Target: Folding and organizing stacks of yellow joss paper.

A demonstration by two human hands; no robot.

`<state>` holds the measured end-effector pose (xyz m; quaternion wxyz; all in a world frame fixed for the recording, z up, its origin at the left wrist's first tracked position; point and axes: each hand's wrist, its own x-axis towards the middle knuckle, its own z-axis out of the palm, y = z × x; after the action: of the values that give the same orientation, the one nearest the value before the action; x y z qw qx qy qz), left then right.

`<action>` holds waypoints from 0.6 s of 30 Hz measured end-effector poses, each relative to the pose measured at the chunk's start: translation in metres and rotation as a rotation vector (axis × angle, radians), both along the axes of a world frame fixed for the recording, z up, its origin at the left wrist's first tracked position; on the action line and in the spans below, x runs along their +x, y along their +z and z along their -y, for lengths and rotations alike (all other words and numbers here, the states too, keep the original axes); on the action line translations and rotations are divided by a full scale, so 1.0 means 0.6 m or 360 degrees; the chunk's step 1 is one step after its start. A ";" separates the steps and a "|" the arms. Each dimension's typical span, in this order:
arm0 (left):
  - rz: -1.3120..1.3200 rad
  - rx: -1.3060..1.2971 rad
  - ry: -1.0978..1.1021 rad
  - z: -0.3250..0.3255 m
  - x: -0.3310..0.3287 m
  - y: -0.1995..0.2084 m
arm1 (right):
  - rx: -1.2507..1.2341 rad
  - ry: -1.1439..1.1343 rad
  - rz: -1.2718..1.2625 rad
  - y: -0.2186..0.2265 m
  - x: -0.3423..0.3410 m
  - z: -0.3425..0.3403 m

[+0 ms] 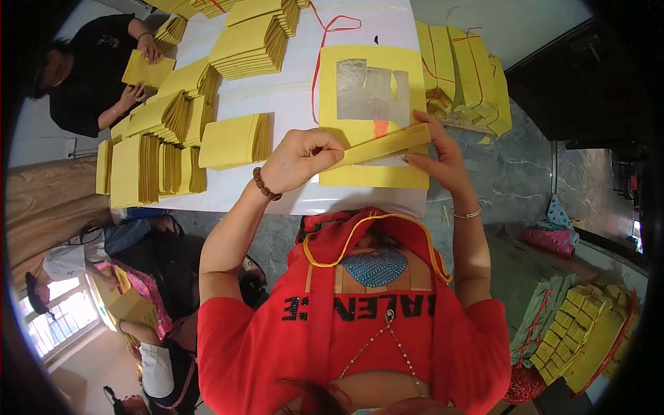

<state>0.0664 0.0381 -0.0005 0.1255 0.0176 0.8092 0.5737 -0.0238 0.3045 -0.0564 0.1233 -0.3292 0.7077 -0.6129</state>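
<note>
While your left hand (299, 160) pinches one end and your right hand (443, 155) grips the other, the folded yellow paper strip (382, 146) lies across a yellow sheet (373, 69) at twelve o'clock on the white table (290, 97).

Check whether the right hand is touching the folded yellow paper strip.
Touching. The head view shows the right hand with its fingers pressed on the end of the folded yellow paper strip; the left hand pinches the other end.

A white table (294, 97) bears yellow paper stacks (250, 45) and a foil-centred sheet (372, 114)
</note>
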 end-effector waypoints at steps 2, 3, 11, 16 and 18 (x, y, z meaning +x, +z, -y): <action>-0.0012 0.0013 -0.0009 0.000 0.000 0.001 | -0.0014 0.0009 0.0012 -0.007 -0.003 0.000; -0.0012 0.0014 -0.0007 0.000 0.000 0.000 | -0.0031 0.0044 0.0005 -0.015 -0.007 -0.001; 0.0003 0.0002 -0.0007 0.000 -0.001 0.000 | -0.0018 0.0057 -0.0060 -0.018 -0.007 -0.003; -0.0101 -0.0051 -0.0032 0.000 -0.002 -0.001 | -0.0018 0.0021 -0.0014 -0.015 -0.004 0.000; -0.0093 -0.0090 -0.0045 0.000 -0.002 0.001 | -0.0027 0.0038 -0.0034 -0.018 -0.007 -0.001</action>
<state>0.0653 0.0383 0.0002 0.1103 0.0423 0.8281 0.5480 -0.0278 0.3054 -0.0669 0.1202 -0.3452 0.6998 -0.6138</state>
